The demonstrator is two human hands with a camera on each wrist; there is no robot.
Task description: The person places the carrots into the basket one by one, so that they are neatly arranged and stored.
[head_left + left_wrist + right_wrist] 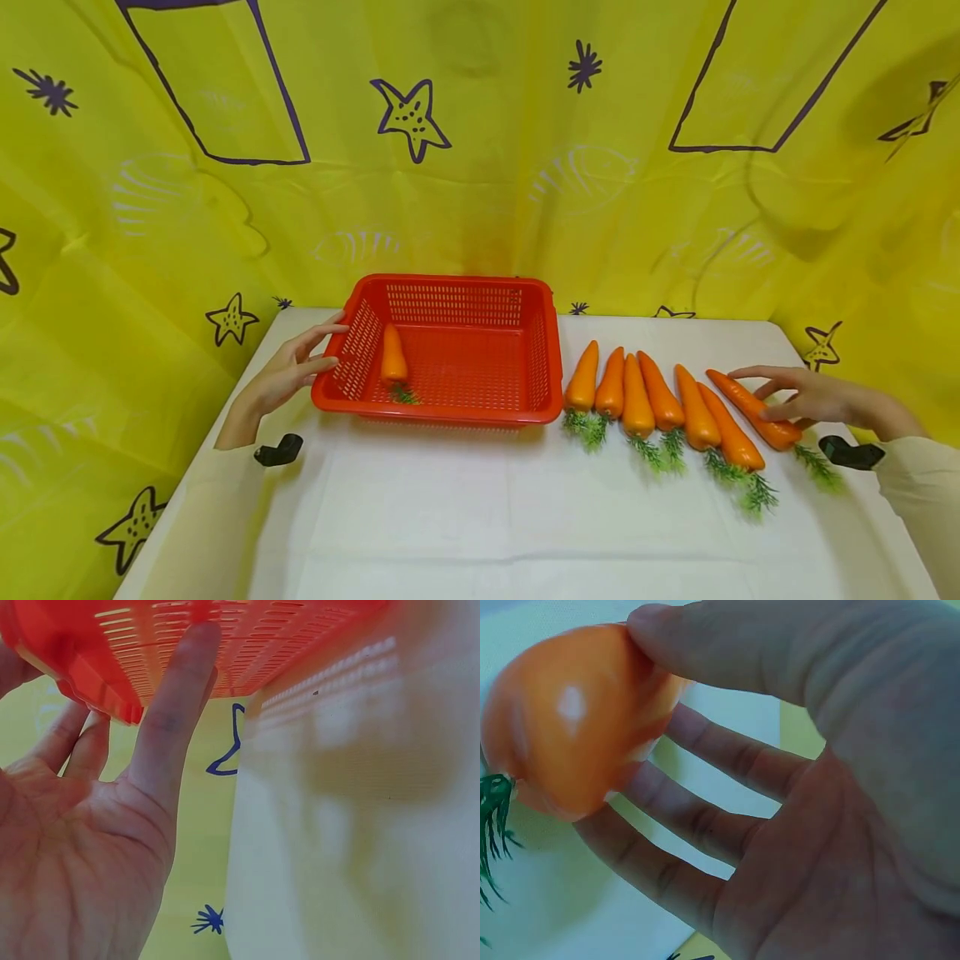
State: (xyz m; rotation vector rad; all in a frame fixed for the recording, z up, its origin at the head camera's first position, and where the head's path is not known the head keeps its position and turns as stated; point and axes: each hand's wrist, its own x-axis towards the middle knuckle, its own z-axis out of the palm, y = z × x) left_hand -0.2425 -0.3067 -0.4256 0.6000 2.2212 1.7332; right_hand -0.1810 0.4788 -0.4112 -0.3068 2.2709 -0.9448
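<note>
On the white table, a red plastic basket point(448, 414) holds one carrot point(393, 354) with green leaves, lying near its left wall. My left hand point(281, 379) is at the basket's left side, its fairly straight fingers touching the outside of the rim. In the left wrist view, one finger point(176, 705) lies against the slotted wall. My right hand point(813, 398) holds the rightmost carrot point(750, 408), the thumb on one side and fingers on the other. Up close, that orange carrot point(570, 720) shows its thick leafy end.
Several more carrots point(636, 400) lie in a row between the basket and my right hand, tips pointing back and leaves toward me. A yellow curtain point(480, 208) with drawn stars and fish hangs behind the table point(420, 508) and along its sides.
</note>
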